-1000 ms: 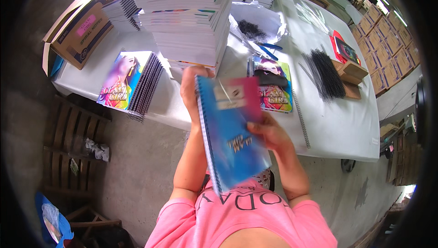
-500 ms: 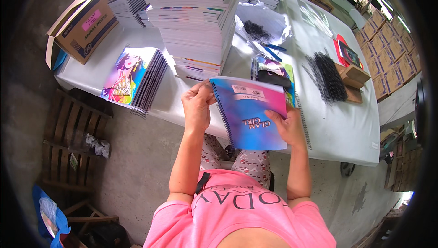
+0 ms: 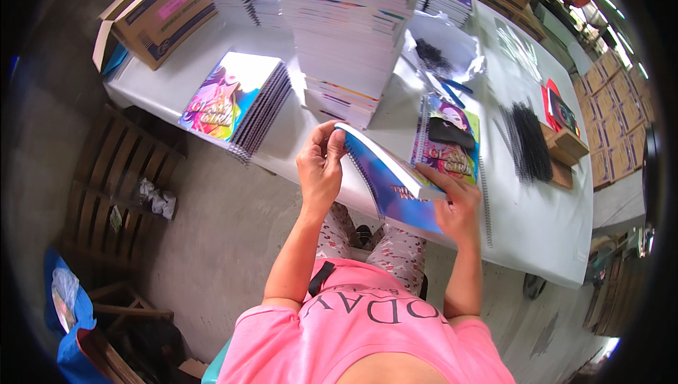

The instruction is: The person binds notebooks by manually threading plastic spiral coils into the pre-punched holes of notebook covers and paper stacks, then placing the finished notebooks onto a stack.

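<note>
A blue and purple spiral notebook (image 3: 399,197) is tilted in front of me at the table's near edge, its white page block showing along the top. My left hand (image 3: 321,169) pinches the upper corner near the black spiral binding. With thumb and fingers, my right hand (image 3: 459,204) grips the opposite side. Behind it on the table lies another colourful spiral notebook (image 3: 459,162) with a small black object (image 3: 452,133) on top. A loose black coil (image 3: 486,204) lies beside that notebook.
A tall stack of page blocks (image 3: 346,38) stands mid-table, left of blue-handled pliers (image 3: 452,90). Finished-looking spiral notebooks (image 3: 236,102) are piled at left, near a cardboard box (image 3: 166,20). Black coils (image 3: 530,144) lie at right by a wooden block (image 3: 565,147).
The notebook has tipped from showing its cover flat to an angle, exposing its page edges. Both hands keep hold of it. The view has shifted, so the table things appear farther right.
</note>
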Demonstrator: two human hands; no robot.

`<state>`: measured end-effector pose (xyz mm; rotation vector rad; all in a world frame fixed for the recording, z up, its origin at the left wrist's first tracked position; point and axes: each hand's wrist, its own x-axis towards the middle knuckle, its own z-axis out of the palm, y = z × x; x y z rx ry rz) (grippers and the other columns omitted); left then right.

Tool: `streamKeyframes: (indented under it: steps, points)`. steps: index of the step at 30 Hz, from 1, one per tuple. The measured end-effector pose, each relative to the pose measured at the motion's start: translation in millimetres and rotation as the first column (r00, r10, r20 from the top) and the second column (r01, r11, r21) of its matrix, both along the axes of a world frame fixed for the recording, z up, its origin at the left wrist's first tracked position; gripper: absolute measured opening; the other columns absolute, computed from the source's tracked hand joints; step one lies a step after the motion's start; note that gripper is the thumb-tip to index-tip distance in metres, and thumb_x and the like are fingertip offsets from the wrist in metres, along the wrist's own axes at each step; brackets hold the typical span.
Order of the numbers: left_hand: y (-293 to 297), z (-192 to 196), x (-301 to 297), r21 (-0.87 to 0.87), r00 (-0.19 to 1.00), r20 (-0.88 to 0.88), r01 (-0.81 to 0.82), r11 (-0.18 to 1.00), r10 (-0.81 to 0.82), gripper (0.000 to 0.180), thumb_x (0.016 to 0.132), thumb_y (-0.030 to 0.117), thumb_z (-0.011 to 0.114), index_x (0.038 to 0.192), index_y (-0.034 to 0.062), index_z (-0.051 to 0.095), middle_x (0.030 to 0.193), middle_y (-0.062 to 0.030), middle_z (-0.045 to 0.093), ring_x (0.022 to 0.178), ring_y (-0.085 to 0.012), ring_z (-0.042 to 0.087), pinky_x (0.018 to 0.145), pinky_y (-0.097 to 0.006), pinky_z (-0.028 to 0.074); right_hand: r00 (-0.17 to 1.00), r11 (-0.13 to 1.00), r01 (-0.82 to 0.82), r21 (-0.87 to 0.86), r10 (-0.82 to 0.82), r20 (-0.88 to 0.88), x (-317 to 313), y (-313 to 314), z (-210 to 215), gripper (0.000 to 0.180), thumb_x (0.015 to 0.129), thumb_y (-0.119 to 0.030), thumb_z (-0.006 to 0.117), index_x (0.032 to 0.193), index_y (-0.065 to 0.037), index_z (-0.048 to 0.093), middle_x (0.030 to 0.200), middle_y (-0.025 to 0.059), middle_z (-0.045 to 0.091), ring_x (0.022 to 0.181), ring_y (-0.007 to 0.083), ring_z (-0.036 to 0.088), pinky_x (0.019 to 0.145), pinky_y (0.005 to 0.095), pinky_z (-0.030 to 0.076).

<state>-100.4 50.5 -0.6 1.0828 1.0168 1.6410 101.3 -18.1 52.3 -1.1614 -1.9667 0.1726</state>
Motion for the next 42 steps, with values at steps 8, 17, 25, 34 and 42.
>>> streamKeyframes:
  steps: [8,17,25,34,42]
  points:
    - [-20,9,-42,-0.073,0.987,0.156,0.040,0.997,-0.028,0.025,0.085,0.026,0.066,0.084,0.0024,0.057,0.077,-0.0005,0.060,0.069,-0.0060,0.057,0.064,-0.021,0.050,0.990,0.985,-0.116,-0.124,0.104,-0.097,-18,1,-10,0.050,0.063,0.005,0.055,0.110,-0.009,0.064,0.087,0.0133,0.067,0.067,0.0243,0.063,0.060,0.0277,0.047]
    - [-55,44,-98,0.395,0.979,0.180,-0.159,0.905,0.094,0.015,0.080,-0.001,0.065,0.088,0.0011,0.053,0.089,-0.0019,0.048,0.063,-0.0040,0.048,0.056,-0.016,0.040,0.839,0.946,-0.239,-0.221,0.087,-0.537,-78,19,-3,0.055,0.074,-0.015,0.074,0.122,-0.006,0.050,0.100,0.0082,0.061,0.080,0.0136,0.056,0.067,0.0287,0.047]
    - [-85,86,-110,0.495,0.733,-0.392,-0.341,0.800,0.555,0.015,0.069,0.000,0.076,0.073,0.0003,0.061,0.066,-0.0057,0.058,0.054,-0.0056,0.055,0.045,-0.017,0.041,0.774,0.765,-0.603,-0.225,0.494,-0.395,-176,-8,-11,0.093,0.066,-0.013,0.078,0.138,-0.003,0.021,0.115,0.0174,0.047,0.094,0.0219,0.058,0.069,0.0307,0.051]
    - [-68,74,-141,0.087,0.970,0.243,-0.033,0.996,0.011,0.028,0.096,0.020,0.044,0.094,-0.0048,0.059,0.086,-0.0113,0.062,0.072,-0.0141,0.064,0.063,-0.026,0.055,0.538,0.606,-0.761,-0.234,0.387,-0.749,-227,42,19,0.053,0.078,-0.001,0.066,0.121,-0.003,0.034,0.107,0.0112,0.053,0.087,0.0163,0.061,0.071,0.0262,0.051]
    - [-88,58,-190,0.560,0.912,0.207,-0.408,0.721,0.355,0.035,0.097,0.024,0.037,0.087,-0.0039,0.055,0.087,-0.0159,0.059,0.095,-0.0297,0.062,0.084,-0.038,0.052,0.675,0.789,-0.580,-0.201,0.328,-0.661,-220,84,58,0.026,0.080,-0.004,0.068,0.098,-0.002,0.051,0.081,0.0026,0.060,0.068,0.0081,0.057,0.058,0.0223,0.048]
